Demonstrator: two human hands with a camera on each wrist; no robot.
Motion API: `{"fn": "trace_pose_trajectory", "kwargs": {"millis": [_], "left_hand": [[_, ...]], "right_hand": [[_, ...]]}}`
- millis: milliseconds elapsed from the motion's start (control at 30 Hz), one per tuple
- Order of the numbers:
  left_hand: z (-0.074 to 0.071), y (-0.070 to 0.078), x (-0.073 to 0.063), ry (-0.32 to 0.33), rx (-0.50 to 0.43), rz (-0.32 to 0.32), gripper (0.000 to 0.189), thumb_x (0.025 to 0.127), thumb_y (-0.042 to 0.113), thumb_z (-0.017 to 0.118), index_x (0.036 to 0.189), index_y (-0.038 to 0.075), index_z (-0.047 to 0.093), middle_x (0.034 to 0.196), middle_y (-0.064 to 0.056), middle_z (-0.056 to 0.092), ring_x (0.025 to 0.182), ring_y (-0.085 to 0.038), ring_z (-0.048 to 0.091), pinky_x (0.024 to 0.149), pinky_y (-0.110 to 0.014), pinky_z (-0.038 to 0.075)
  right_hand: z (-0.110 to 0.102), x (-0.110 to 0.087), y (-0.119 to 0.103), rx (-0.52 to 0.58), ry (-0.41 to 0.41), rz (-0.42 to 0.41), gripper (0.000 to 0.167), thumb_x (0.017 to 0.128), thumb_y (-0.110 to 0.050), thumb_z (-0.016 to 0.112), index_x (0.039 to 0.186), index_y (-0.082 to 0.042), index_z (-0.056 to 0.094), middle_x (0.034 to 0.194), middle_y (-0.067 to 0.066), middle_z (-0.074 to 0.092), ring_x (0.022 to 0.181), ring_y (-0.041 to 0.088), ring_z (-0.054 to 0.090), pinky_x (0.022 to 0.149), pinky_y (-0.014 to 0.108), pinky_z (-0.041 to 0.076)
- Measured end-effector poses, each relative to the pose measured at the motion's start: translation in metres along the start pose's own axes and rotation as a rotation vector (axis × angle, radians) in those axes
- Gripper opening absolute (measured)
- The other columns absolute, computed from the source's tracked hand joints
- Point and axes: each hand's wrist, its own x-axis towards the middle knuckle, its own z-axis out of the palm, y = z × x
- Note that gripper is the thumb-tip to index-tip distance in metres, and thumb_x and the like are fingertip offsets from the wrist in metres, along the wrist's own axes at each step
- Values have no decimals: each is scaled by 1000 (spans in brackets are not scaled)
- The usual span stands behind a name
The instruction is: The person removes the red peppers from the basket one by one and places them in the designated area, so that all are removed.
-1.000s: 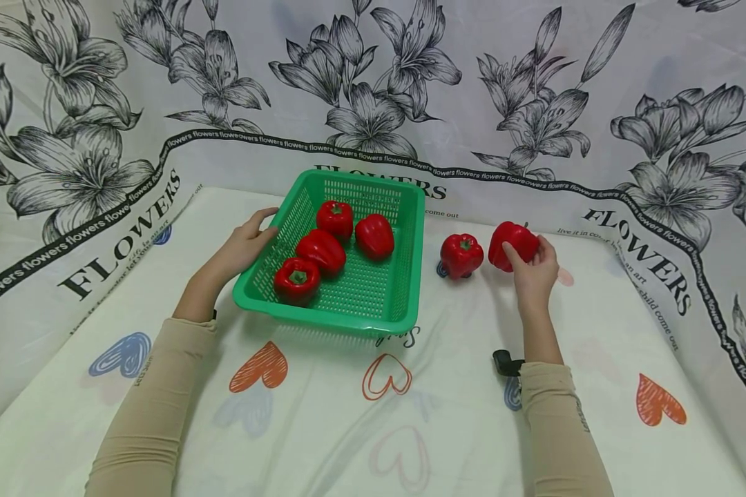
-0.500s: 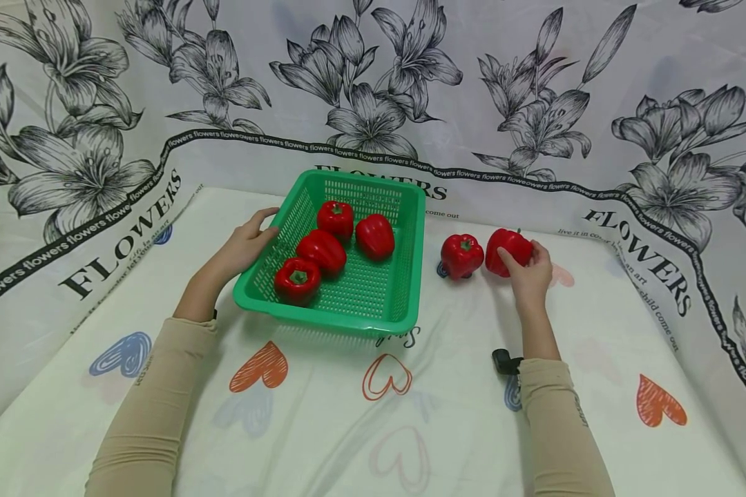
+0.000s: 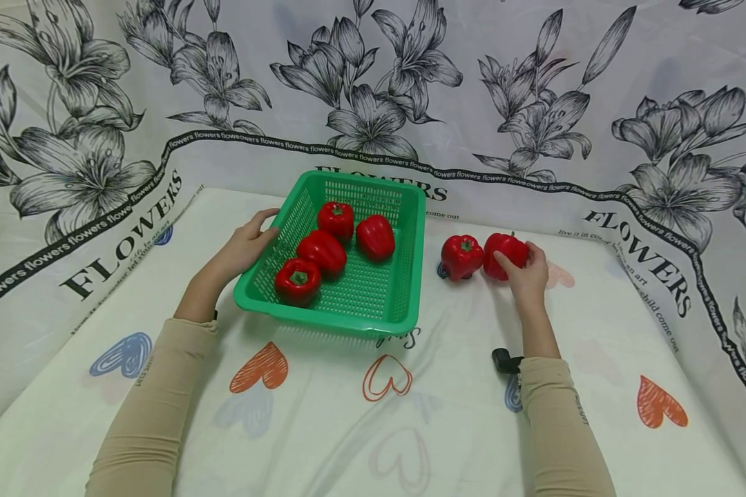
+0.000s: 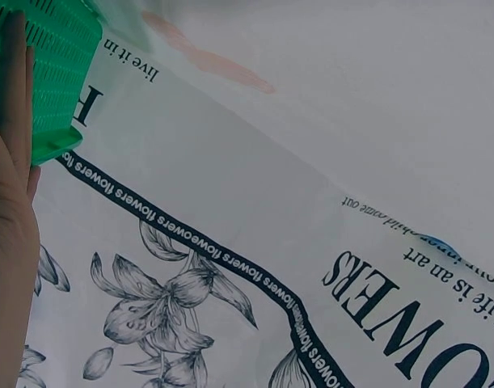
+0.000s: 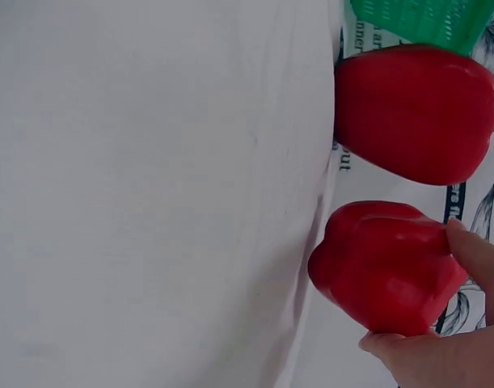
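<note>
In the head view my right hand (image 3: 528,276) pinches a red bell pepper (image 3: 502,254) between thumb and fingers, its stem pointing up. The right wrist view shows the thumb and a fingertip against opposite sides of this pepper (image 5: 388,267). A second red bell pepper (image 3: 462,257) stands just left of it on the cloth. My left hand (image 3: 244,247) touches the left side of a green plastic basket (image 3: 326,316); in the left wrist view its straight fingers (image 4: 14,89) lie along the outer wall. Inside the basket are several red bell peppers (image 3: 322,252).
A white cloth (image 3: 472,435) printed with hearts covers the table. Behind it rises a flower-printed sheet (image 3: 236,159) with a black lettered band. The basket stands left of the two loose peppers, near the back. A black wrist device (image 3: 506,362) sits at the right sleeve.
My right hand has moved slightly left and down with its bell pepper, bringing it close beside the other loose one. The left hand and the basket have stayed in place.
</note>
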Motion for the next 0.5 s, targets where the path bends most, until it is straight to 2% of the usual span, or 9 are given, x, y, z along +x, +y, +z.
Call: {"fn": "trace_pose_trajectory", "kwargs": {"millis": [300, 500], "left_hand": [[0, 2, -2, -10, -6, -11, 60, 106, 41, 32, 158, 18, 14, 127, -31, 60, 88, -28, 72, 71, -39, 59], [-1, 3, -1, -12, 2, -6, 59, 106, 40, 31, 158, 17, 13, 126, -31, 60, 85, -27, 72, 70, -38, 60]], "right_hand": [[-3, -2, 1, -4, -36, 6, 82, 94, -31, 65, 157, -12, 15, 163, 6, 22, 151, 23, 23, 117, 38, 32], [-10, -5, -1, -19, -74, 24, 87, 94, -29, 65, 158, -11, 9, 165, 7, 16, 152, 23, 18, 120, 36, 26]]}}
